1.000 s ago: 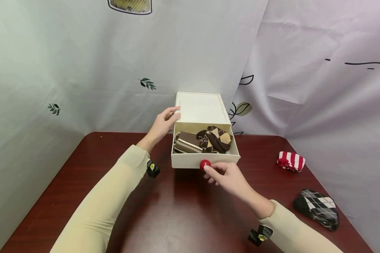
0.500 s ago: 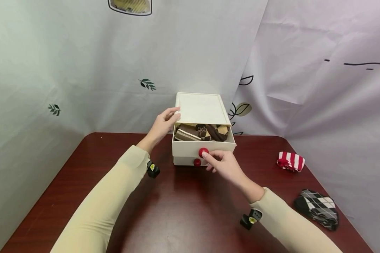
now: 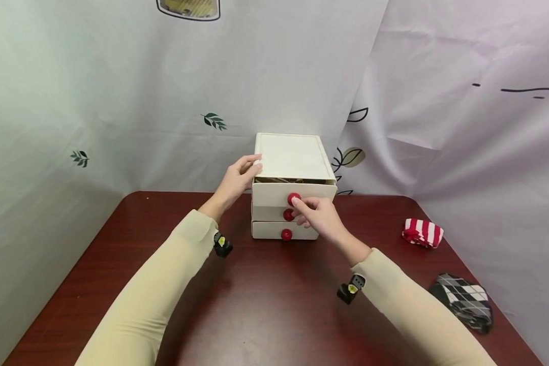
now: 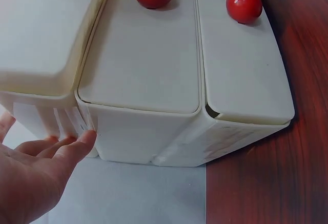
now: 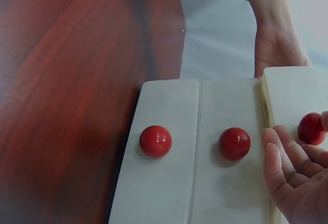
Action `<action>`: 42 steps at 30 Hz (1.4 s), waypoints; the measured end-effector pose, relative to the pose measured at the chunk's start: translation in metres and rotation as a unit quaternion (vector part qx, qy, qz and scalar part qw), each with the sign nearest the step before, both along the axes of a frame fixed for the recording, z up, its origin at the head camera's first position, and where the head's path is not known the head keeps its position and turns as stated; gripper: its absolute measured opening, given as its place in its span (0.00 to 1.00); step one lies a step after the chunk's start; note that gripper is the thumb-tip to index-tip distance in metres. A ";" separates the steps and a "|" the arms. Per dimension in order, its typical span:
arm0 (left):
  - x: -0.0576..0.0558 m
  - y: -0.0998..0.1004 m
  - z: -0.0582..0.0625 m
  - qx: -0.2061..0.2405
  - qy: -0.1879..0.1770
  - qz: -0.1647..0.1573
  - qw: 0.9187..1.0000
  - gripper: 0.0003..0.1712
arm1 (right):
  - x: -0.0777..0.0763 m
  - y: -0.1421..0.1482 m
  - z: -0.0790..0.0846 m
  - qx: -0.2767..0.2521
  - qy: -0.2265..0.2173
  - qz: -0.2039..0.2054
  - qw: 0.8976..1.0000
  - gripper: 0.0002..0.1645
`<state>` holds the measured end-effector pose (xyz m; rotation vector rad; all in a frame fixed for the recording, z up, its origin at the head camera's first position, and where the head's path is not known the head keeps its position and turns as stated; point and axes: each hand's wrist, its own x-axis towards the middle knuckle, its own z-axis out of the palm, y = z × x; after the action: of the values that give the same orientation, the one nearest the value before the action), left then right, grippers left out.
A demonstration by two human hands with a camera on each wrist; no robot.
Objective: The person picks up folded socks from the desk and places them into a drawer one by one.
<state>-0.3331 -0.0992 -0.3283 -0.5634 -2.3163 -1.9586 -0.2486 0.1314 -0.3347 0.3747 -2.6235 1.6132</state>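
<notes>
A small white chest of drawers (image 3: 295, 155) with round red knobs stands at the back of the table. Its top drawer (image 3: 274, 193) sticks out slightly, and a thin strip of brown sock (image 3: 281, 180) shows in the gap above its front. Between thumb and fingers my right hand (image 3: 322, 217) pinches the top drawer's red knob (image 5: 310, 128). My left hand (image 3: 236, 179) rests against the chest's left side near the top, its fingers extended along the wall in the left wrist view. Two lower drawers sit closed, with red knobs (image 4: 244, 5) on their fronts.
On the table's right side lie a folded red-and-white striped sock bundle (image 3: 423, 233) and a black, grey and white argyle sock bundle (image 3: 464, 301). A pale printed curtain (image 3: 164, 101) hangs behind and beside the dark red-brown table (image 3: 238, 305).
My right hand has pushed the top drawer back into the chest, hiding most of the brown socks inside and uncovering the lower drawer fronts. The left hand has stayed in place.
</notes>
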 end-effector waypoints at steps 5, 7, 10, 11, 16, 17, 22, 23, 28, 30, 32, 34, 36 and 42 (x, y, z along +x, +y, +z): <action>-0.001 0.002 -0.001 0.003 -0.003 0.002 1.000 0.25 | -0.007 0.000 0.001 0.000 -0.006 -0.006 1.000 0.28; -0.001 0.002 -0.001 0.005 -0.006 0.003 1.000 0.25 | -0.008 0.000 0.001 -0.001 -0.007 -0.004 1.000 0.28; -0.001 0.001 -0.001 0.003 -0.008 0.002 1.000 0.25 | -0.009 0.000 0.002 0.000 -0.007 -0.002 1.000 0.28; 0.002 0.002 0.003 0.003 -0.012 0.002 1.000 0.25 | -0.009 0.000 0.002 0.001 -0.007 -0.003 1.000 0.28; 0.020 0.002 0.019 -0.006 -0.027 -0.005 1.000 0.26 | -0.013 -0.002 0.000 -0.002 -0.015 -0.010 1.000 0.29; 0.024 0.002 0.022 -0.006 -0.029 -0.005 1.000 0.26 | -0.014 -0.002 -0.001 -0.002 -0.021 -0.012 1.000 0.30; 0.024 0.001 0.022 -0.004 -0.027 -0.006 1.000 0.26 | -0.013 0.000 -0.008 0.013 -0.052 -0.026 0.998 0.37; 0.024 0.001 0.023 -0.003 -0.026 -0.006 1.000 0.26 | -0.013 0.000 -0.010 0.015 -0.057 -0.029 0.998 0.38; 0.023 0.002 0.023 -0.003 -0.024 -0.006 1.000 0.26 | -0.012 0.002 -0.018 0.016 -0.069 -0.034 0.997 0.40; 0.023 0.002 0.023 -0.006 -0.024 -0.005 1.000 0.26 | -0.012 0.002 -0.024 0.021 -0.074 -0.032 0.997 0.38; 0.024 0.002 0.023 -0.007 -0.026 -0.003 1.000 0.26 | -0.012 0.002 -0.030 0.025 -0.079 -0.027 0.996 0.37; 0.024 0.002 0.023 -0.007 -0.026 -0.002 1.000 0.26 | -0.013 0.001 -0.034 0.028 -0.083 -0.021 0.996 0.34; 0.024 0.002 0.023 -0.005 -0.025 -0.002 1.000 0.26 | -0.014 -0.002 -0.038 0.021 -0.089 -0.019 0.996 0.32; 0.024 0.002 0.023 -0.003 -0.023 -0.004 1.000 0.26 | -0.022 -0.009 -0.044 -0.040 -0.129 -0.027 0.990 0.29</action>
<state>-0.3095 -0.0974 -0.3050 -0.5343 -2.3516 -1.9886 -0.2701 0.1222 -0.3786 0.0950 -2.7080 1.8560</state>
